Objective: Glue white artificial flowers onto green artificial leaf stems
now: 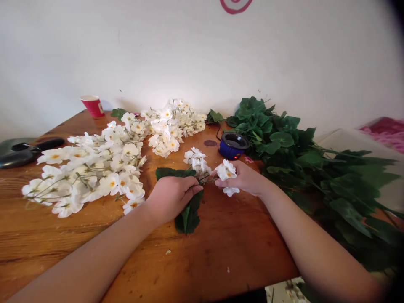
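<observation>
My left hand is closed round the stem of a leafy green sprig, whose dark leaves stick out above and below the fingers. White artificial flowers stand out beyond it, between my two hands. My right hand is closed with a small white flower sprig at its fingertips, close to the stem that the left hand grips. The right fingertips are partly hidden behind the petals. Just beyond my right hand stands a small blue pot with a black rim, dark inside and a lit red light.
White flower sprigs are heaped on the left of the wooden table, with another heap at the back. Green leaf stems pile up on the right. A red paper cup and a black-handled tool lie far left.
</observation>
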A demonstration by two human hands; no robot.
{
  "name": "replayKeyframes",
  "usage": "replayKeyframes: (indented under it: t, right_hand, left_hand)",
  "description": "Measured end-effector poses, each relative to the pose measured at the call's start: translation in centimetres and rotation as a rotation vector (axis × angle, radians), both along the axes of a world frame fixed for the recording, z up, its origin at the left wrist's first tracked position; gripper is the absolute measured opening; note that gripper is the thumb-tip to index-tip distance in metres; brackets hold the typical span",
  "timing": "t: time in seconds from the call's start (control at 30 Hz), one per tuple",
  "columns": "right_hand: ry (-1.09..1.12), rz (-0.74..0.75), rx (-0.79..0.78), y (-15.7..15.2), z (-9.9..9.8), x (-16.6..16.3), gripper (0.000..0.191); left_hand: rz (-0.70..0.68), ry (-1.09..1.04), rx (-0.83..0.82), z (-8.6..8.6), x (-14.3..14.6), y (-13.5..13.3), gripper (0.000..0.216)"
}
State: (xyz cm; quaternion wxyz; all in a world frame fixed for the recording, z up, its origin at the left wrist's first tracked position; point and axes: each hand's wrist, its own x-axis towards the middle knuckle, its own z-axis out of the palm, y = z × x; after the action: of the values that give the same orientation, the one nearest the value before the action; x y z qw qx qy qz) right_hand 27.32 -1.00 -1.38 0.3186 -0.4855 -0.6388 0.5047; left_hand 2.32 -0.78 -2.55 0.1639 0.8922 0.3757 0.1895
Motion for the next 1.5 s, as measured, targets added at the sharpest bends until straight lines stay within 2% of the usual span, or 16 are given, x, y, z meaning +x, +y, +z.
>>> replayKeyframes:
  t: [0.13, 0.4, 0.83, 1.03, 1.17, 1.33, 1.4, 1.5]
  right_hand:
    - [-0.054, -0.01, 0.103, 0.2, -0.5, -0.3, 0.016]
    - [-0.025, -0.082, 0.132, 0.2, -2.5, -0.7, 0.011]
    - [0.182, -0.094, 0.067, -0.8, -3.1, -2.4, 0.014]
    - [0.233, -0.136, -0.012, -0.4, -3.3, -2.5, 0.016]
    - [0.292, -0.189, -0.078, -0.5, -2.8, -3.1, 0.023]
    - [0.475, -0.301, -0.046, -0.5, -2.3, -3.6, 0.029]
    - [0.584, -0.358, -0.054, -0.4, -2.1, -3.6, 0.03]
    - [0.665, -0.385, -0.08, -0.4, -1.8, -3.6, 0.031]
  left_hand:
    - [0.04, 0.014, -0.008, -0.1, 0.1, 0.0, 0.03]
    - [0.068, 0.025, 0.006, -0.5, 0.3, 0.0, 0.025]
    - [0.046, 0.015, 0.05, -1.3, 0.5, 0.1, 0.025]
    - [0.052, -0.042, 0.005, -1.1, 0.5, 0.2, 0.024]
    - [0.075, -0.073, -0.051, -0.8, 0.3, 0.2, 0.022]
    - [0.069, -0.226, -0.155, -0.3, 0.1, 0.1, 0.027]
    - [0.079, -0.364, -0.268, 0.2, 0.0, 0.2, 0.03]
    - [0.126, -0.704, -0.563, 1.2, -0.2, 0.4, 0.031]
